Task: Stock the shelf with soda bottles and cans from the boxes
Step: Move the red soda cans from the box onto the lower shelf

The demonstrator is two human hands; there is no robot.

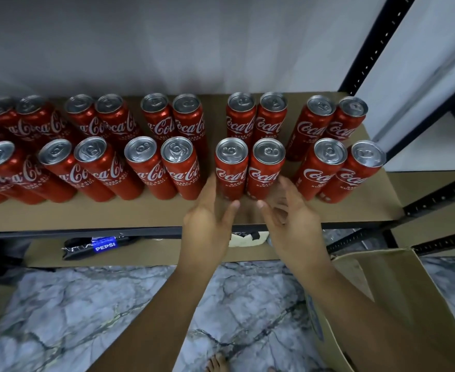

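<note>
Head view, looking down on a brown shelf [87,213] in a black metal frame. Red Coca-Cola cans [146,167] stood upright in two rows, grouped in pairs, from the shelf's left edge almost to its right edge. The back row stood near the rear edge and the front row about midway in. On the lower shelf [154,255], left of centre, a Pepsi bottle [105,247] lay on its side.

At the centre, two bare arms reached in from the bottom of the view. The left hand [210,218] was over the front edge, its fingers [210,189] straight and together along the left flank of the left can [231,167] of the middle front pair, thumb held apart. Whether they touched it could not be told. That can stood against its partner, the right can [266,167]. The right hand [293,226] was blurred, its fingers [290,191] loosely spread just beside the right can, gripping nothing.

An open cardboard box [382,291] sat low on the right, its contents hidden.

The cans were probably full, so fairly heavy for their size, as well as rigid and smooth. Being tall and slim, they would tip easily. The surest hold looked to be around the mid-body, fingers opposite thumb, rather than at the rim.
</note>
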